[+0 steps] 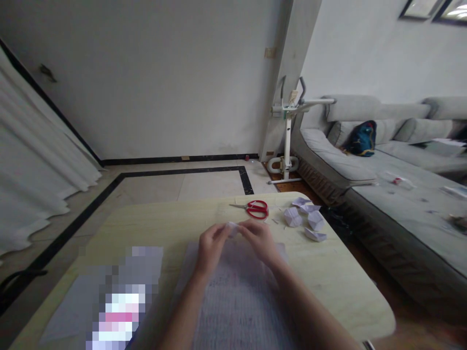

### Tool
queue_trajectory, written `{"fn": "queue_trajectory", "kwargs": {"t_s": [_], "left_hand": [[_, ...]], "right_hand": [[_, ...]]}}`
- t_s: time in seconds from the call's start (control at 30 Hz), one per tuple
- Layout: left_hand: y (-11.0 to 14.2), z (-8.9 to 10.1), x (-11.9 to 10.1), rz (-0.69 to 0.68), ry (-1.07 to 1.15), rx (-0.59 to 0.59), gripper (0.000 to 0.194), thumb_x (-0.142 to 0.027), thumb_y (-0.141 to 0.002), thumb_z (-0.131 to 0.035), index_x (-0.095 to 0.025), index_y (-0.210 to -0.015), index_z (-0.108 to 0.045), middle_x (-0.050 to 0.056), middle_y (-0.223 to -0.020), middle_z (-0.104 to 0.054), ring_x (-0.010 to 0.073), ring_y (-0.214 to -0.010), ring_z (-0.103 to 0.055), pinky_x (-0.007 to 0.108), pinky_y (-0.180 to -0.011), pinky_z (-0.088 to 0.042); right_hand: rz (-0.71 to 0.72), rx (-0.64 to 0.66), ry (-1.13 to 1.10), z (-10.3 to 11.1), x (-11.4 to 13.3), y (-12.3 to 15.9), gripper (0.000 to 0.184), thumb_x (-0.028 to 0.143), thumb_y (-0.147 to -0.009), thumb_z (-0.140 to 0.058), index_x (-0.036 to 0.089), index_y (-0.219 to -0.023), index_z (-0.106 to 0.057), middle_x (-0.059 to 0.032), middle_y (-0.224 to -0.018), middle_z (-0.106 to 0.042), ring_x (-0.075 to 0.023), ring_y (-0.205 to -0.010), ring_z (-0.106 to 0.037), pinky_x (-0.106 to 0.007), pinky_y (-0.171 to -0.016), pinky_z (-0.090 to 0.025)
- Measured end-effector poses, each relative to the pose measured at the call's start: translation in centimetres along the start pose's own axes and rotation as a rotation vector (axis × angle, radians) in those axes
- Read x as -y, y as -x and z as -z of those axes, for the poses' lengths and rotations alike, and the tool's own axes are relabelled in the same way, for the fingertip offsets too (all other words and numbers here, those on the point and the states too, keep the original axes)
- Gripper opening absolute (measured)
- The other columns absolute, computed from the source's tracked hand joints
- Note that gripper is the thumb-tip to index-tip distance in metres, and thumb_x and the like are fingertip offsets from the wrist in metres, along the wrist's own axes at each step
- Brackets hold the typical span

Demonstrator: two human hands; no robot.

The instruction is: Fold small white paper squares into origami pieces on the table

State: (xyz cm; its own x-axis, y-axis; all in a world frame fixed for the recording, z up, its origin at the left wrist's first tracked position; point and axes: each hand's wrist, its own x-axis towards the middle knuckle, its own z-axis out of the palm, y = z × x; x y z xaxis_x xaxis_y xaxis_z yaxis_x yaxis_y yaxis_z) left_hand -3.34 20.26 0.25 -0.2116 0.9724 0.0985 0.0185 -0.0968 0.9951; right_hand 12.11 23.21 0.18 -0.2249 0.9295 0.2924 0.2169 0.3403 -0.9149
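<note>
Between the fingertips of both hands is a small piece of white paper (232, 228), partly hidden by the fingers. My left hand (211, 245) pinches its left side, and my right hand (258, 239) pinches the right side. Under my wrists lies a large sheet covered in lined writing (237, 301). Just beyond my right hand rest red-handled scissors (257, 209), blades pointing left. Several folded paper pieces (293, 217) sit to the right of the scissors, with small paper scraps beside them.
The pale wooden table (328, 282) has rounded corners. On its left are a pixelated area (120, 311) and a pale sheet (69, 306). A grey sofa (412, 189) stands to the right, with white exercise equipment (287, 141) behind the table. A white curtain (32, 160) hangs at left.
</note>
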Motion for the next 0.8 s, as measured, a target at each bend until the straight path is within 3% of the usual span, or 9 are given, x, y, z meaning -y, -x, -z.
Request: {"fn": "queue_trajectory", "kwargs": {"t_s": [0.13,0.57,0.8], "left_hand": [[-0.08,0.19,-0.26,0.004,-0.03,-0.062,0.023,-0.036,-0.075,-0.071,-0.014,-0.078,-0.075,0.005,-0.076,-0.075,0.0196,-0.074,-0.068,0.026,-0.068,-0.052],[-0.1,0.37,-0.33,0.052,0.0,-0.077,0.021,-0.036,-0.071,-0.074,-0.015,-0.076,-0.078,0.003,-0.069,-0.073,0.0165,-0.064,-0.063,0.024,-0.062,-0.049],[0.06,0.25,-0.42,0.063,0.03,-0.015,0.021,-0.036,-0.073,-0.074,-0.015,-0.076,-0.078,0.002,-0.069,-0.071,0.0155,-0.065,-0.06,0.024,-0.063,-0.047]], "right_hand": [[-0.014,0.033,-0.014,-0.2,-0.22,0.1,0.019,0.035,-0.085,-0.064,0.019,-0.083,-0.075,-0.0032,-0.077,-0.074,-0.0184,-0.071,-0.065,-0.027,-0.065,-0.049],[-0.072,0.02,-0.12,-0.12,-0.16,0.05,0.02,0.039,-0.082,-0.067,0.02,-0.083,-0.075,-0.0026,-0.08,-0.075,-0.0183,-0.073,-0.066,-0.027,-0.067,-0.051],[-0.103,0.018,-0.225,-0.12,-0.09,0.05,0.02,0.036,-0.081,-0.067,0.019,-0.074,-0.073,-0.001,-0.068,-0.069,-0.0151,-0.063,-0.06,-0.025,-0.059,-0.046]]}}
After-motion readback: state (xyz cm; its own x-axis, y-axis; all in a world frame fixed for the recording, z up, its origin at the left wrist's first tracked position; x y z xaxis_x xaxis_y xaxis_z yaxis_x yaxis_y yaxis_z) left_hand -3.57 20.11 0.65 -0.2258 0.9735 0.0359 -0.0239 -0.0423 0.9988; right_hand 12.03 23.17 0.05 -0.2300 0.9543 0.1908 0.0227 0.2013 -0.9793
